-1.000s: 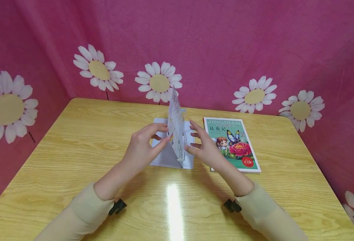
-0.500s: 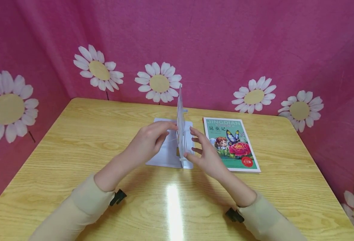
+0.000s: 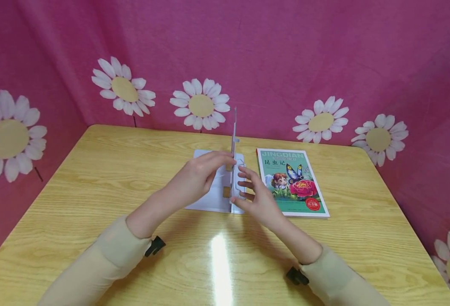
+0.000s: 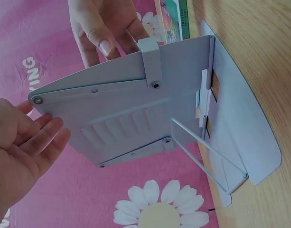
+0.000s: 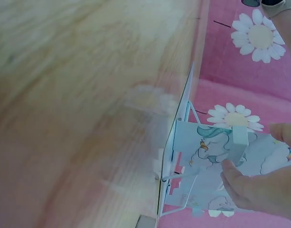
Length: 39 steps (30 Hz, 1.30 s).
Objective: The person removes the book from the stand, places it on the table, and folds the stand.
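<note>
A white metal book stand point(image 3: 234, 136) stands on the table with its panel upright, edge-on in the head view. Its plain back point(image 4: 121, 114), with slots and a wire support, shows in the left wrist view. The right wrist view shows the front, printed with a cartoon unicorn point(image 5: 214, 145). My left hand point(image 3: 192, 176) touches the panel's outer edge, its fingers fairly straight and close to a corner in the left wrist view. My right hand point(image 3: 261, 199) is at the printed side, fingers spread and gently bent, the thumb right by a white clip point(image 5: 239, 142).
Right of the stand lies a green-covered children's book point(image 3: 293, 182) with a butterfly and a red flower. The stand's flat base point(image 3: 209, 199) rests on the wooden table point(image 3: 114, 178). A pink curtain point(image 3: 247, 55) with daisies hangs behind.
The panel has swung rightward from a left lean to upright, and my left hand has moved right with it. My right hand has stayed close to its place.
</note>
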{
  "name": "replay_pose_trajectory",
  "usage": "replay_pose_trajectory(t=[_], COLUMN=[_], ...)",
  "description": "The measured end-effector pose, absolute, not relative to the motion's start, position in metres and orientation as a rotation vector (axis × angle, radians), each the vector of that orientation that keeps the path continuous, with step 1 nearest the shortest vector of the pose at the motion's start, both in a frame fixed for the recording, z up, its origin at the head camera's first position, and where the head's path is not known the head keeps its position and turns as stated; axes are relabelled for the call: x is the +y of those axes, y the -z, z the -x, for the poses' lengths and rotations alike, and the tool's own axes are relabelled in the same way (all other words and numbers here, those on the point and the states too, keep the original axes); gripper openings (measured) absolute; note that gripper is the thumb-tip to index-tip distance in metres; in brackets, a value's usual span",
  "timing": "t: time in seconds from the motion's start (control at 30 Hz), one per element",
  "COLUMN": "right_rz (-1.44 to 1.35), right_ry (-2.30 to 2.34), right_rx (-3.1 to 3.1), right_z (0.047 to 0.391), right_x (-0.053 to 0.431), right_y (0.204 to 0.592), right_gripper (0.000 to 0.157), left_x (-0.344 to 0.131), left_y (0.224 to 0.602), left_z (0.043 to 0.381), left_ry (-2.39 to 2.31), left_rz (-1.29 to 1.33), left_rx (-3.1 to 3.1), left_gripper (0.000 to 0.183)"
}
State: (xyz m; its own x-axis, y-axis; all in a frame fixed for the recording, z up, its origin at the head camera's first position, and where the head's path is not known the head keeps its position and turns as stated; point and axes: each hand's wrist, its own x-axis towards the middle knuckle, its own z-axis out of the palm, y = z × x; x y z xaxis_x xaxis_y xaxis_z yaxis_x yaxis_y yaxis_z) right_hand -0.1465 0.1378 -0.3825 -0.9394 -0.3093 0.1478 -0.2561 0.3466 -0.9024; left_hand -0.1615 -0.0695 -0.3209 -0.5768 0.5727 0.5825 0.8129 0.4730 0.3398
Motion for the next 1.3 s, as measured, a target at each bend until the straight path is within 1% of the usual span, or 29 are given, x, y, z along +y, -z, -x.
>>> replay_pose_trajectory(t=[0.2,0.53,0.77,0.93,1.03,1.17,1.3], right_rz=[0.509,0.516,0.511,0.515,0.503,0.489,0.465], right_ry=[1.652,1.637,1.600,1.627,1.628,1.624,1.612], right_rx=[2.570,2.558,2.572,2.547,2.546,2.550,2.558], right_z=[0.148,0.150,0.150,0.151,0.151,0.151,0.150], right_x=[0.137,0.136,0.137,0.138,0.138,0.139,0.140], right_y=[0.383,0.386,0.383,0.382,0.381,0.382,0.382], right_gripper=[0.078,0.076,0.076,0.077,0.077,0.077,0.075], left_x=[-0.063,-0.057,-0.057,-0.062,-0.067,-0.076,-0.086], left_y=[0.320,0.320,0.319,0.323,0.328,0.338,0.353], left_z=[0.164,0.167,0.167,0.172,0.178,0.188,0.201], left_ry=[0.831,0.846,0.878,1.017,1.062,1.072,1.080], left_rz=[1.192,1.226,1.194,1.097,1.020,0.958,0.927], left_rx=[-2.331,-2.309,-2.353,-2.439,-2.500,-2.574,-2.647], left_gripper=[0.039,0.036,0.038,0.038,0.045,0.059,0.066])
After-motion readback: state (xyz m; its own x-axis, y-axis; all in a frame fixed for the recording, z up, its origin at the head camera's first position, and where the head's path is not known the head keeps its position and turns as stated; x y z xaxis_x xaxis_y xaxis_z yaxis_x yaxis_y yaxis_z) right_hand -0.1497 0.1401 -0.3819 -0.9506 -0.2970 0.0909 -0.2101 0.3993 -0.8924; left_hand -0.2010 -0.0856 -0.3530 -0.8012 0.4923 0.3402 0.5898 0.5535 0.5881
